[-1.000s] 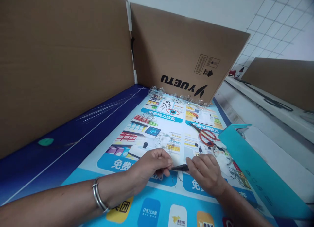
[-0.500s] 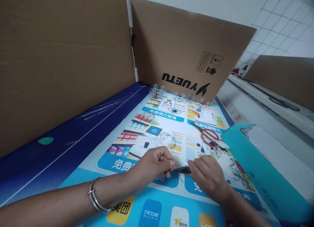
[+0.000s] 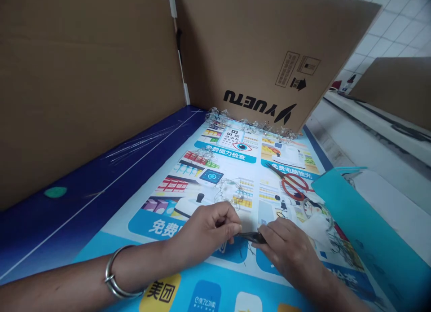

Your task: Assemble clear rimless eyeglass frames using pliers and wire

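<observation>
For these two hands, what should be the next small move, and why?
Probably a small, gentle turn of the dark tool in the right hand, with the left hand held steady: the tool's pointed tip sits right at the left hand's pinch, and whatever is pinched there is too small to make out.

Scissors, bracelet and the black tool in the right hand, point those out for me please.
Scissors [image 3: 283, 176]: head view, near the pivot.
Bracelet [image 3: 110, 279]: head view, on its metal band.
Black tool [image 3: 251, 236]: head view, on its exposed tapered end.
</observation>
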